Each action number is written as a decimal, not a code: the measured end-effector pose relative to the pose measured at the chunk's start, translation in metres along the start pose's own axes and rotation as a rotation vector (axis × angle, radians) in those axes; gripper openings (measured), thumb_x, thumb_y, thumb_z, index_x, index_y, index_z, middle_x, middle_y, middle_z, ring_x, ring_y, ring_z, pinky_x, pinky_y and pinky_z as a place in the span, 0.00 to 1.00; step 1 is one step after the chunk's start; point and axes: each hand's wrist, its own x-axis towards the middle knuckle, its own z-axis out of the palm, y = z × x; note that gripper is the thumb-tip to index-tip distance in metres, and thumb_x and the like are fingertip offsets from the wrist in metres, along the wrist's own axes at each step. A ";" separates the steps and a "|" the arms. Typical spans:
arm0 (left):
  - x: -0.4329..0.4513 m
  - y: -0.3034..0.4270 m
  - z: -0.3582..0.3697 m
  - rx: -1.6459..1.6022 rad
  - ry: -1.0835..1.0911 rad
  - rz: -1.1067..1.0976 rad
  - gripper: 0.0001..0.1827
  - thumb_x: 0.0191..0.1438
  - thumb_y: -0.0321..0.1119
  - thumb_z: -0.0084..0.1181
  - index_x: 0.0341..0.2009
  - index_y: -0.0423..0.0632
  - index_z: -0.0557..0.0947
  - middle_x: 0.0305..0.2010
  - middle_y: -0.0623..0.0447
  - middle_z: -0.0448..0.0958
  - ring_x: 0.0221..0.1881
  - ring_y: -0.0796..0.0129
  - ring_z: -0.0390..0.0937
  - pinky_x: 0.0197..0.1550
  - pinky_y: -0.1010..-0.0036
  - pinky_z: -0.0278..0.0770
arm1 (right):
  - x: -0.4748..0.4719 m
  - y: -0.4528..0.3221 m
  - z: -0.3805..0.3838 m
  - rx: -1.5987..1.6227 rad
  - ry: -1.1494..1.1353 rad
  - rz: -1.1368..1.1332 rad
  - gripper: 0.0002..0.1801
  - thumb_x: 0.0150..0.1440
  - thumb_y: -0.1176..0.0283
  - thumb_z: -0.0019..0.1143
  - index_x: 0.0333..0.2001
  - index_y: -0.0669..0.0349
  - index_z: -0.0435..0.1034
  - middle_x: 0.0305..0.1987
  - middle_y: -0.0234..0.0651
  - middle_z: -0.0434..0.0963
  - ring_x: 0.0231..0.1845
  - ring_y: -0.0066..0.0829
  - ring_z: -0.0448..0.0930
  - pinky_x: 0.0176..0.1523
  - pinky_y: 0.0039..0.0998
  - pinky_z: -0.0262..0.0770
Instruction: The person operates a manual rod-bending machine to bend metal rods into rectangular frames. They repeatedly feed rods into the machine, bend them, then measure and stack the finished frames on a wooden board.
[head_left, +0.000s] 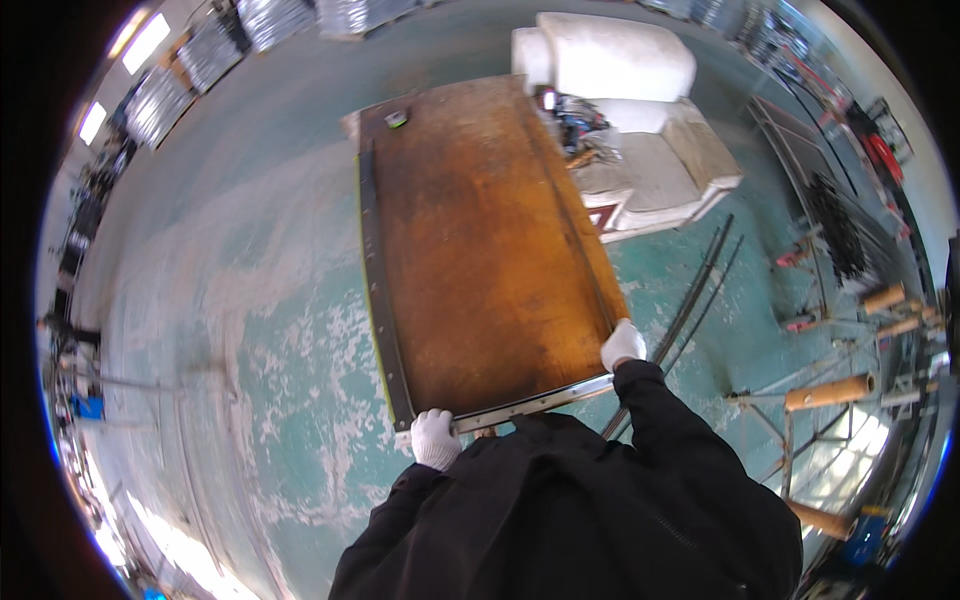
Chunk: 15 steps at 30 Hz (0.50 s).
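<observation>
Before me stands a table with a worn brown wooden top (480, 247). A dark strip dotted with fasteners (379, 300) runs along its left edge, and a pale metal strip (536, 403) runs along its near edge. My left hand (435, 440), in a white knit glove, is curled over the near left corner, at the end of the metal strip. My right hand (623, 345), gloved alike, is closed at the near right corner; its fingertips are partly hidden. A tape measure (396, 118) lies at the far left of the tabletop.
A soiled white armchair (652, 165) adjoins the table's far right side, with tools (581, 124) heaped on it. Long dark rods (694, 289) lie on the green floor (300, 360). At right stands a metal frame with cardboard tubes (829, 392). A person (71, 330) is far left.
</observation>
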 end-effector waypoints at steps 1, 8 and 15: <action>0.005 0.002 -0.003 0.014 -0.027 0.009 0.08 0.52 0.33 0.70 0.36 0.49 0.85 0.41 0.43 0.83 0.49 0.39 0.82 0.50 0.43 0.80 | 0.004 0.005 -0.002 0.007 -0.019 -0.002 0.19 0.66 0.68 0.61 0.57 0.63 0.85 0.57 0.61 0.91 0.62 0.65 0.90 0.68 0.55 0.87; 0.009 -0.023 0.023 0.073 -0.066 0.041 0.12 0.52 0.41 0.78 0.38 0.55 0.89 0.41 0.46 0.87 0.46 0.39 0.85 0.47 0.43 0.82 | -0.040 -0.022 -0.057 0.577 0.128 0.072 0.32 0.75 0.41 0.61 0.50 0.62 0.87 0.49 0.60 0.90 0.56 0.66 0.90 0.60 0.54 0.86; 0.042 0.004 -0.025 0.148 -0.411 0.473 0.17 0.61 0.40 0.75 0.53 0.48 0.92 0.48 0.46 0.90 0.56 0.49 0.88 0.60 0.52 0.85 | -0.244 0.041 -0.130 0.770 0.555 0.227 0.26 0.78 0.49 0.63 0.49 0.64 0.85 0.43 0.59 0.88 0.48 0.65 0.89 0.51 0.55 0.84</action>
